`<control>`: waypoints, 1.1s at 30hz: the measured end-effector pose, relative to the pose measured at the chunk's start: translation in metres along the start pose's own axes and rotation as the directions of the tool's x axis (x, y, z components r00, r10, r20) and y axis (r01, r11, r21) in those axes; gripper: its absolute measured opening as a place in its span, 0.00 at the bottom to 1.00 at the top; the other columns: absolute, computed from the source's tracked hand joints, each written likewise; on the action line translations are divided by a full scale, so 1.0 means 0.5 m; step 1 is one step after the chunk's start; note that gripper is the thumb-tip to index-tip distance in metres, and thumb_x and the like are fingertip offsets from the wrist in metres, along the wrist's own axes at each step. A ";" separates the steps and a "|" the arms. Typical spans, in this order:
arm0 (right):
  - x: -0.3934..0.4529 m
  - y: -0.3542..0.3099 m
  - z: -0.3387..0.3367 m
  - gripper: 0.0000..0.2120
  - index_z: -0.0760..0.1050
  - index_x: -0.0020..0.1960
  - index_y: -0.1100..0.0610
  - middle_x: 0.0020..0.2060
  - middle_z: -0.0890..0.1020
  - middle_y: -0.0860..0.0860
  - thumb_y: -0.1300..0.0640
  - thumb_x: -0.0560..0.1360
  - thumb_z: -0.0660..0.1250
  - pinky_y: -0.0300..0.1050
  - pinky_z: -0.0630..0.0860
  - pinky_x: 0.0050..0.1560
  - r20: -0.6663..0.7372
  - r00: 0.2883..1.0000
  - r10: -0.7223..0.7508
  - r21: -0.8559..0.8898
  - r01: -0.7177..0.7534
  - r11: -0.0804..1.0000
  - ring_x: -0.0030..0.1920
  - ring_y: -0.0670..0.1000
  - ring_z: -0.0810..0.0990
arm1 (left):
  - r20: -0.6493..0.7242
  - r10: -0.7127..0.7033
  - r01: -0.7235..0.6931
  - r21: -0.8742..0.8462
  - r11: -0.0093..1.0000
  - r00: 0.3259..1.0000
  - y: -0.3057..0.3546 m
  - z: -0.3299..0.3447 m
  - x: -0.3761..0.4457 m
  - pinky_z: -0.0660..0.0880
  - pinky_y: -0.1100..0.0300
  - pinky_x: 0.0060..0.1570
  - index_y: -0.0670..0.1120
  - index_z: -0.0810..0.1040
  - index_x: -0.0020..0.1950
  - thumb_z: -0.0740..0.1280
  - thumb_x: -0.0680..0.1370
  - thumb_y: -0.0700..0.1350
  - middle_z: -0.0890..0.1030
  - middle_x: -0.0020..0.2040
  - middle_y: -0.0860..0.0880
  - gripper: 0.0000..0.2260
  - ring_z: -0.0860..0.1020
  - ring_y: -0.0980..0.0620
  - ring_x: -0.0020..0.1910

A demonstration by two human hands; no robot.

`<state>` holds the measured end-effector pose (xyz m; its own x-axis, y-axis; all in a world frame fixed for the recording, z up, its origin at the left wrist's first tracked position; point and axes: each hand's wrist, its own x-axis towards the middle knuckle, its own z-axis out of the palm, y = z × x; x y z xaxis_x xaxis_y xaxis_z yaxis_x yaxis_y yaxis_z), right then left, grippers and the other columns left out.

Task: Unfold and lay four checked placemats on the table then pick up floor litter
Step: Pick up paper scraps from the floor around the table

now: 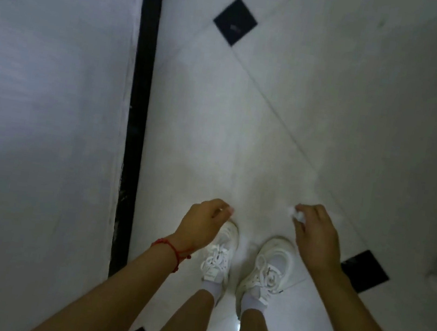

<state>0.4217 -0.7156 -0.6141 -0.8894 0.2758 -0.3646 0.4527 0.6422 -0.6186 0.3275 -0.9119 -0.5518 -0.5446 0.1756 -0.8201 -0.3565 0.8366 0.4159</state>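
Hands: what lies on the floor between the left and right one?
In the head view, only bare white floor lies between the left hand and the right hand, which pinches a white scrap.
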 end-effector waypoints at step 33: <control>0.208 -0.709 -0.909 0.07 0.76 0.36 0.51 0.34 0.81 0.53 0.57 0.72 0.69 0.47 0.74 0.43 -0.337 0.818 0.466 0.535 -0.241 0.809 0.38 0.53 0.80 | -0.208 0.139 -0.208 -0.360 0.909 0.968 0.682 -0.752 -0.360 0.71 0.67 0.37 0.48 0.77 0.42 0.60 0.79 0.42 0.79 0.39 0.48 0.09 0.76 0.49 0.41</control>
<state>0.1399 -0.5896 -0.1166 -0.5378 0.7658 -0.3525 0.6150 0.0704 -0.7854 0.0184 -0.8535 -0.1145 -0.7345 0.1786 -0.6547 -0.4846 0.5374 0.6902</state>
